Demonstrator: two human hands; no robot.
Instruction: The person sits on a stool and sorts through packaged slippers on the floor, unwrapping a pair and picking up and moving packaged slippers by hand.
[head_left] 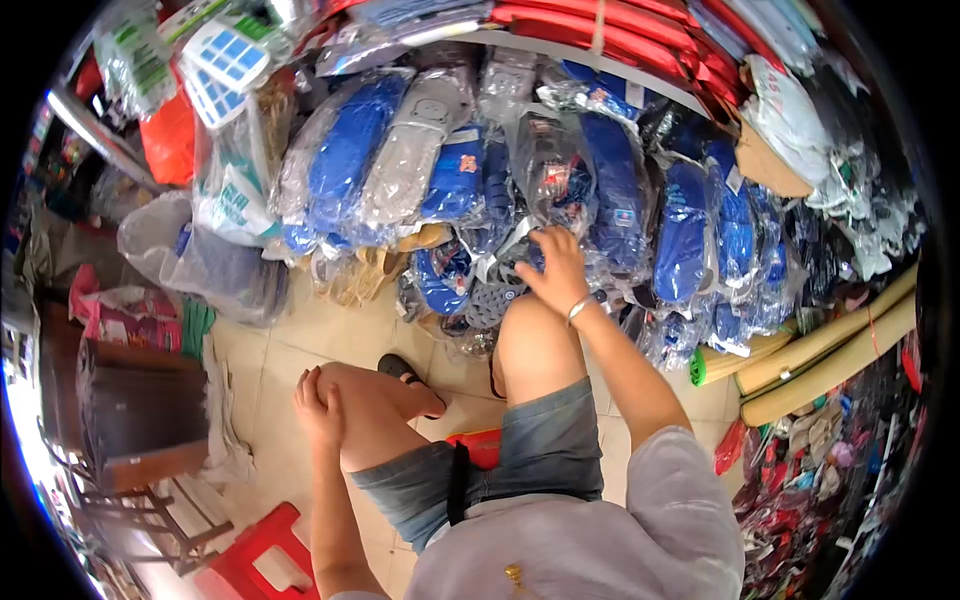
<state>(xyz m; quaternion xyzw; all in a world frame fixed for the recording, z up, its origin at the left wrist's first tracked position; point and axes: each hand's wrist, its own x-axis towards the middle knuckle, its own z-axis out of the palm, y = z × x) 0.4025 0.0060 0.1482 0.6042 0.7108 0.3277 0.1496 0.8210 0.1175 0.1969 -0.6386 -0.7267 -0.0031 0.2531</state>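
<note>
My left hand (318, 405) rests on my left knee, fingers lying loosely over it and holding nothing. Out in front, my right hand (557, 268) is above my right knee at the lower part of a display of slippers in clear plastic. Its thumb and forefinger are apart, close to a dark grey slipper (492, 302) with a holed sole; whether the fingertips touch the wrapping I cannot tell. Around that hand are a blue wrapped slipper (440, 280), a dark wrapped pair (553, 178) and a larger blue pair (614, 190). My right hand partly hides the packs behind it.
Red folded packs (610, 35) lie on the shelf above. Rolled mats (830, 355) lean at the right, over a heap of small wrapped goods (800, 480). A red plastic stool (255, 560) and a dark brown chair (145, 410) stand at the left on the tiled floor (290, 340).
</note>
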